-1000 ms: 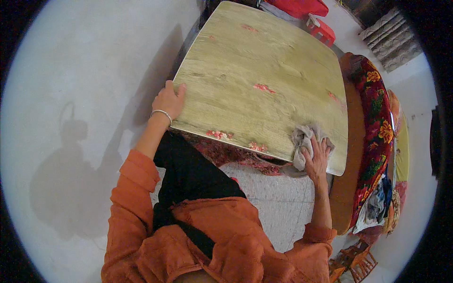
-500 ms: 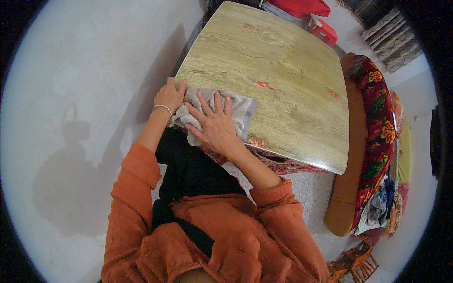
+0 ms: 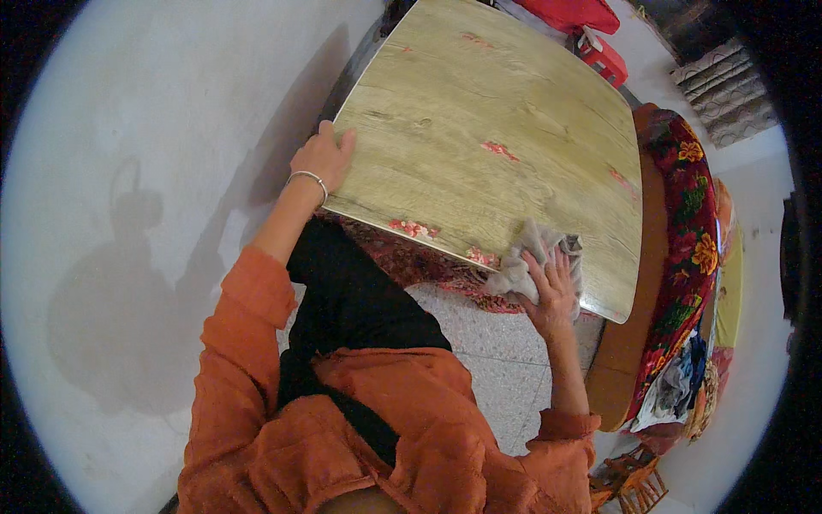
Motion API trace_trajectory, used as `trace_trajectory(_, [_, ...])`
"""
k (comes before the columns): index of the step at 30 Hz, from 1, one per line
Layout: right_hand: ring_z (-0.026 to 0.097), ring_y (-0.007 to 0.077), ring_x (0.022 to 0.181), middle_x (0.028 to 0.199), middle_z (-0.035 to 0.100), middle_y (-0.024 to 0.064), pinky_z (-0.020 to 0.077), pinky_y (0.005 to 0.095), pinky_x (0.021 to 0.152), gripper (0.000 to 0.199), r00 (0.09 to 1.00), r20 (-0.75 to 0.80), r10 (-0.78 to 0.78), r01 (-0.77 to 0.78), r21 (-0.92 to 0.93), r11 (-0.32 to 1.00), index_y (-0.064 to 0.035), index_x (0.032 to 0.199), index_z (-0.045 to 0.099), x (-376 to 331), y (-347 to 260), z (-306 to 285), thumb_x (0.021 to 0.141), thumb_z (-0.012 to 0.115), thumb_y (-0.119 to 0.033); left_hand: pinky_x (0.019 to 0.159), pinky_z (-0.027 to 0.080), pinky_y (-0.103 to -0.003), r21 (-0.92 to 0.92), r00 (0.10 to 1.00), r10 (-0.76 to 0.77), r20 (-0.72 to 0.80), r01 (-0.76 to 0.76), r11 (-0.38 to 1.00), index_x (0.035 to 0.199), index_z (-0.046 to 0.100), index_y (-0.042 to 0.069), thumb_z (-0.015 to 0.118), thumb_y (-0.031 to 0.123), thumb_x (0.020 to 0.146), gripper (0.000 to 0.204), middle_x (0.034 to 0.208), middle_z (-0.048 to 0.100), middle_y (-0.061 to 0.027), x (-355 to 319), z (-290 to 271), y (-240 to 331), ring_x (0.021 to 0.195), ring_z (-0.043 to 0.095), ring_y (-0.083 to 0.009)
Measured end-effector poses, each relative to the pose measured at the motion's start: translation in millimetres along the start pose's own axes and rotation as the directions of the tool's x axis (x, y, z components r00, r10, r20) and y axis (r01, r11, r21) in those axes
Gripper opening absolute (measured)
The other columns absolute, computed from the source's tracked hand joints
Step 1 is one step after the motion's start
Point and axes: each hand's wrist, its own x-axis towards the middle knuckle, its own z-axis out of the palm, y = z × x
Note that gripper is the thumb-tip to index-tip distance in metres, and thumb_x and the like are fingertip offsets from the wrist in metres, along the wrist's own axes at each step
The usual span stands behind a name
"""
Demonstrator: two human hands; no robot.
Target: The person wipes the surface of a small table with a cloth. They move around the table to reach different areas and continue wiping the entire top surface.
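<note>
Basically, R hand (image 3: pixel 550 295) has fingers spread atop the cloth (image 3: pixel 518 272), which sits right under it, partly over the table's (image 3: pixel 462 111) near edge. Prob. best w/ even finger pressure & loose folds tucked in. L hand (image 3: pixel 320 163), well left of R, is on the table's side edge; can't tell if fingers curl under; steady bracing there prob. helps.

Cloth (image 3: pixel 513 271) partly hidden beneath right hand (image 3: pixel 552 295)

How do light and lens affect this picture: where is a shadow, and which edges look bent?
In the head view, a grey shadow falls across the plain pale surface at left; in the head view, the edges of the yellow-green wood-patterned tabletop bow, and the picture's corners are black.
</note>
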Motion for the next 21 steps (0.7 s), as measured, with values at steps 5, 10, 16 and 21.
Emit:
trace_trajectory(5, [0.034,0.0445,0.128,0.145,0.035,0.0127,0.0257,0.0573,0.107,0.088,0.994,-0.044,-0.1,0.101,0.016,0.995,-0.024,0.135,0.046,57,-69,26,0.057,0.083,-0.033,0.091,0.042,-0.049,-0.042,0.988,0.063,0.14,-0.058,0.997,0.115,0.04,0.001,0.034,0.049,0.095,0.053,0.113,0.057,-0.0293,13,0,-10,0.104,0.055,-0.0445])
trace_trajectory(10, [0.037,0.0473,0.124,0.143,0.035,0.0159,0.028,0.0604,0.102,0.085,0.981,-0.106,-0.166,0.176,0.1,0.979,-0.0238,0.136,0.045,144,-180,47,0.06,0.082,-0.029,0.1,0.037,-0.039,-0.553,0.892,0.352,0.283,-0.148,0.82,0.13,0.044,0.001,0.028,0.058,0.094,0.069,0.127,0.053,-0.0187,28,-6,-37,0.117,0.05,-0.0308])
trace_trajectory(16, [0.034,0.0474,0.126,0.139,0.041,0.0162,0.0206,0.0637,0.103,0.059,0.967,-0.14,-0.214,0.231,0.116,0.966,-0.0204,0.129,0.052,215,-241,71,0.075,0.066,-0.041,0.102,0.034,-0.036,-0.758,0.934,0.038,0.356,0.265,0.597,0.127,0.053,0.005,0.019,0.071,0.089,0.084,0.129,0.051,-0.0137,27,-25,-58,0.118,0.047,-0.025])
trace_trajectory(21, [0.035,0.0356,0.131,0.13,0.052,0.0135,0.0159,0.0554,0.109,0.057,0.932,0.05,-0.359,0.342,0.205,0.917,-0.012,0.116,0.064,275,-228,78,0.086,0.043,-0.055,0.088,0.042,-0.037,-0.789,0.946,-0.289,-0.144,0.067,0.611,0.12,0.058,0.004,0.03,0.056,0.094,0.065,0.109,0.058,-0.0115,46,-10,-90,0.095,0.054,-0.0245])
